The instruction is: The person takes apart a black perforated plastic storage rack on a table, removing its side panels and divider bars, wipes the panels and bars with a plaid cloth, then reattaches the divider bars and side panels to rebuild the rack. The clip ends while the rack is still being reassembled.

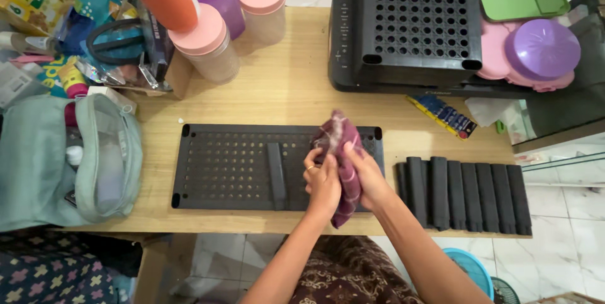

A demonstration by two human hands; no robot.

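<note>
While both hands grip a maroon cloth [343,165], the teal pouch [38,159] gapes.

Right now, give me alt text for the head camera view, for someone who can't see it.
Both hands, left hand and right hand, hold a maroon cloth over a black perforated panel lying on a wooden table. A row of black bars lies to the right, a mint-green pouch to the left, and pink-lidded jars stand behind.
</note>
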